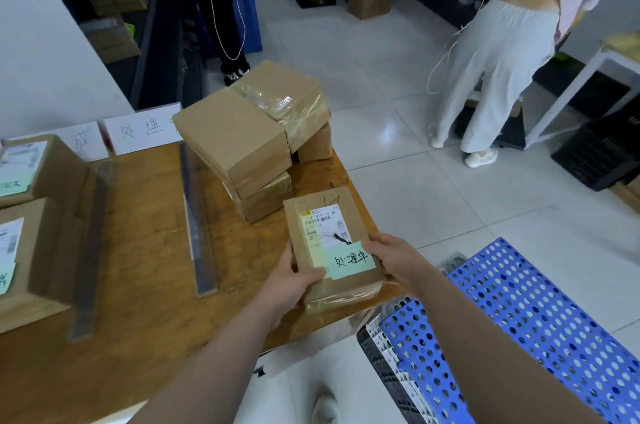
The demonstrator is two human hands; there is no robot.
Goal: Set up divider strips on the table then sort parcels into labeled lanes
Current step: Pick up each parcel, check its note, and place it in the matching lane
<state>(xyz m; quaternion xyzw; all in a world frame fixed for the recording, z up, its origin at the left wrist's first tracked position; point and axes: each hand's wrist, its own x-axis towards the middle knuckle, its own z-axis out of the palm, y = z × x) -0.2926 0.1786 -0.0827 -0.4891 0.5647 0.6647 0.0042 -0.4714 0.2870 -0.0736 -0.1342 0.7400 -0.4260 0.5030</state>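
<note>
View from a head camera looking down at a wooden table (149,302). A person is holding a small cardboard parcel (346,290) between both hands at the table's near right corner. The left hand (294,281) is gripping the parcel's near left edge, thumb lying on top. The right hand (391,257) is clasping the right edge, fingers curling round the side. Whether the parcel is resting on the wood or lifted just clear of it cannot be told.

A printed shipping label and a green sticky note (349,259) with handwritten characters are facing up between the two hands.

Two dark divider strips are already lying lengthwise on the table, one (199,223) just left of the parcel and one (91,250) further left, so the sorting step seems to be under way. A white lane card (145,129) is standing at the far edge between the strips, and its visible characters appear to match the start of the note.

A stack of taped parcels (242,146) is sitting right of the nearer strip, just beyond the held parcel. Two more parcels with green notes are lying at the far left.

The next move is probably carrying the parcel left over the nearer strip and setting it down in the middle lane without knocking the strip
</note>
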